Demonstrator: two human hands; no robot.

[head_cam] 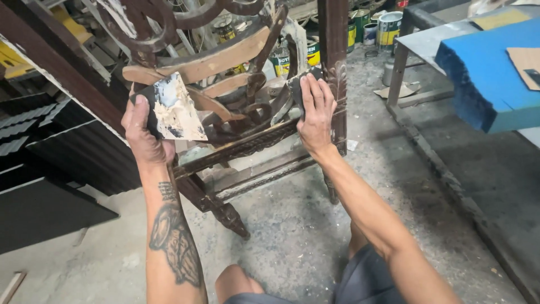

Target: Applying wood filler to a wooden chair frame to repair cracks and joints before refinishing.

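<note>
Workshop with a dusty concrete floor (292, 236)

Carved wooden chair frame (247, 143) tipped over the floor; left hand (143, 132) grips a putty-smeared board (177, 110), right hand (315, 110) presses sandpaper (296, 84) on it. Metal tabletop (419, 39) edges right; paint cans (388, 25) behind.

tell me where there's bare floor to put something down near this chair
Bare concrete floor lies between the carved chair and the person's knees, and runs right toward the metal table frame. Another patch lies lower left beside the dark panels. It is crowded behind the chair, where paint cans stand. The left hand holds a putty-smeared board; the right hand presses a dark pad.
</note>
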